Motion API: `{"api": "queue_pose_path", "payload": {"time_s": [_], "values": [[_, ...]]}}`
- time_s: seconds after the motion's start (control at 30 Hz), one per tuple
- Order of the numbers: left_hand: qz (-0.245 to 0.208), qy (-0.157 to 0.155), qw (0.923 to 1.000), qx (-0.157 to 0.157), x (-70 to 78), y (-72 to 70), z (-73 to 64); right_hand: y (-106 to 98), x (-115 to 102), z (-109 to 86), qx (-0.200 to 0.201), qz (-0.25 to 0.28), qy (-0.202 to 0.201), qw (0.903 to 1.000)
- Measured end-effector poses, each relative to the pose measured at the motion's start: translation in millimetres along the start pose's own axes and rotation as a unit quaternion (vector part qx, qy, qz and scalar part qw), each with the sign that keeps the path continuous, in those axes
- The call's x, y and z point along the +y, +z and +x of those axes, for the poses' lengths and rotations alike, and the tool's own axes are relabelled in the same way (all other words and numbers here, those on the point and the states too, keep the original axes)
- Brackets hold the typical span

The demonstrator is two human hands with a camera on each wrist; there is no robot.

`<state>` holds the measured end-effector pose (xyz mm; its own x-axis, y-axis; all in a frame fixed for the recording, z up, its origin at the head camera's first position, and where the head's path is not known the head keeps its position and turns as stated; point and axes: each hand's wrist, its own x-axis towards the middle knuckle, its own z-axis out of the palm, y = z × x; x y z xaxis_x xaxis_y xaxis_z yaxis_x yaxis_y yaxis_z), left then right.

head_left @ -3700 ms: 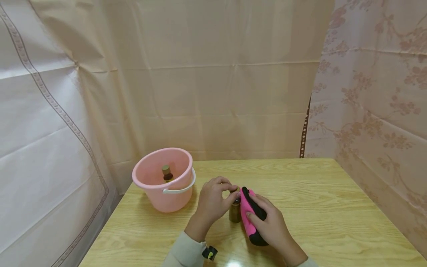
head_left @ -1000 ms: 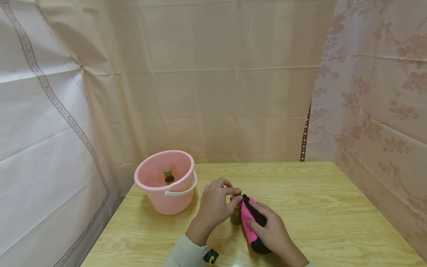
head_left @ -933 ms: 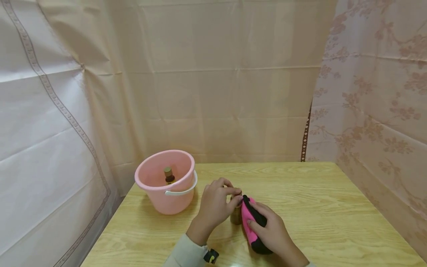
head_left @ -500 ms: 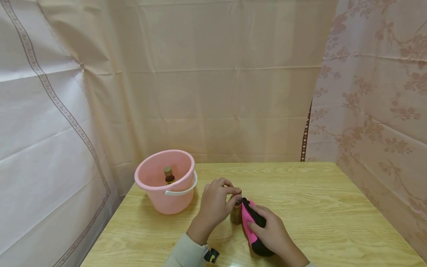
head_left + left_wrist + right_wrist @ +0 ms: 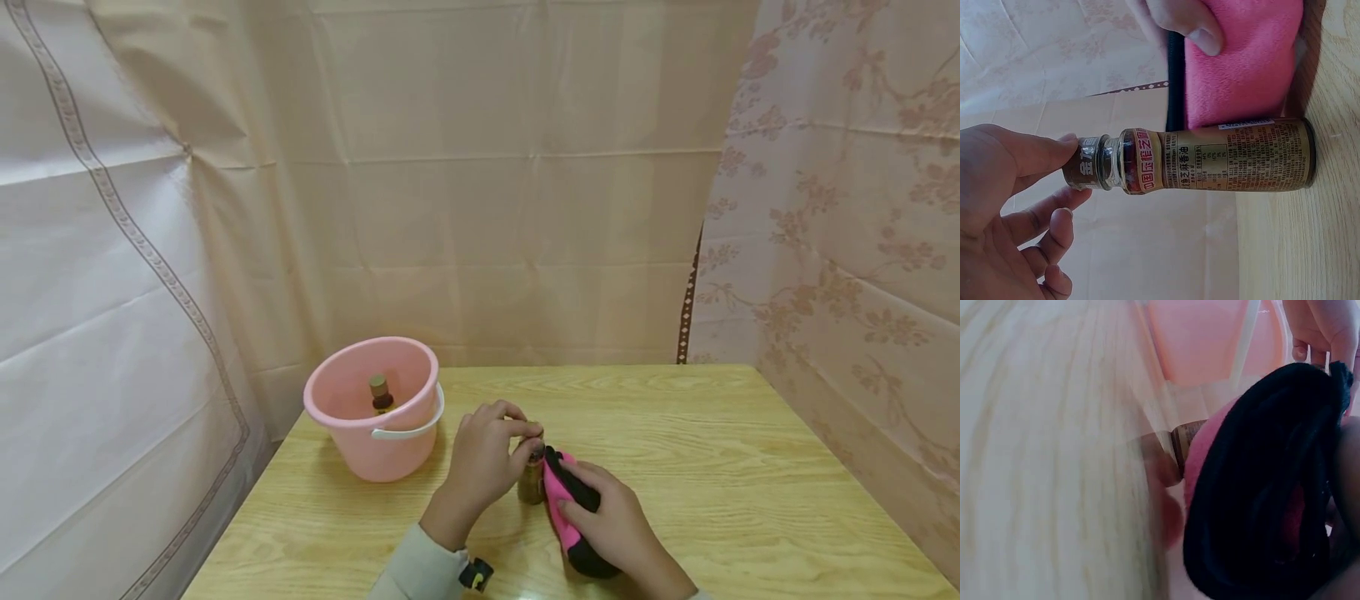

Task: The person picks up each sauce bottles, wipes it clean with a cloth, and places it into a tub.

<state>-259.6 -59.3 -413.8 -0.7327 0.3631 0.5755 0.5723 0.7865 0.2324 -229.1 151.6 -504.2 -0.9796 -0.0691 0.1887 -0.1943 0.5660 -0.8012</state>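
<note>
head view: i have the bottle (image 5: 530, 485) standing upright on the wooden table (image 5: 712, 450), long axis vertical, between the two hands. the relation i judge matters most: the left hand (image 5: 483, 457) is at its top, while the pink and black cloth (image 5: 558, 497) leans along its right side, in the right hand (image 5: 613, 515). off to the left, the pink bucket (image 5: 367, 454) holds a second bottle (image 5: 382, 400).

left wrist view: this is my best look at the grip. the left thumb and a fingertip pinch the cap (image 5: 1088, 164); the other fingers curl loosely below it, holding nothing. the bottle runs straight away from the pinch to its base on the table. the cloth lies right against the body, or very nearly; i can't confirm contact.

right wrist view: the cloth blocks most of my picture, with only the bottle's lower end showing past it. i take the right hand as clamped on the cloth, thumb across its pink face in the head view.
</note>
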Motion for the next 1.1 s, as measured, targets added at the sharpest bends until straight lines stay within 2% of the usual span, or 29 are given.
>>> {"api": "queue_pose_path", "payload": {"time_s": [0.4,0.63,0.83,1.1], "values": [[-0.007,0.001,1.0,0.002,1.4,-0.8,0.0,-6,-7,-2.4,0.041,0.037,-0.034,0.9979],[-0.021,-0.01,0.9996,-0.015,2.4,-2.8,0.4,-9,-11,-4.6,0.06,0.075,-0.054,0.9939],[-0.022,-0.001,0.9997,-0.007,0.1,0.0,0.7,-7,-11,-4.2,0.058,0.061,-0.063,0.9944],[-0.034,0.0,0.9994,0.0,-3.0,4.0,0.9,-5,-10,-3.5,0.05,0.044,-0.043,0.9969]]}}
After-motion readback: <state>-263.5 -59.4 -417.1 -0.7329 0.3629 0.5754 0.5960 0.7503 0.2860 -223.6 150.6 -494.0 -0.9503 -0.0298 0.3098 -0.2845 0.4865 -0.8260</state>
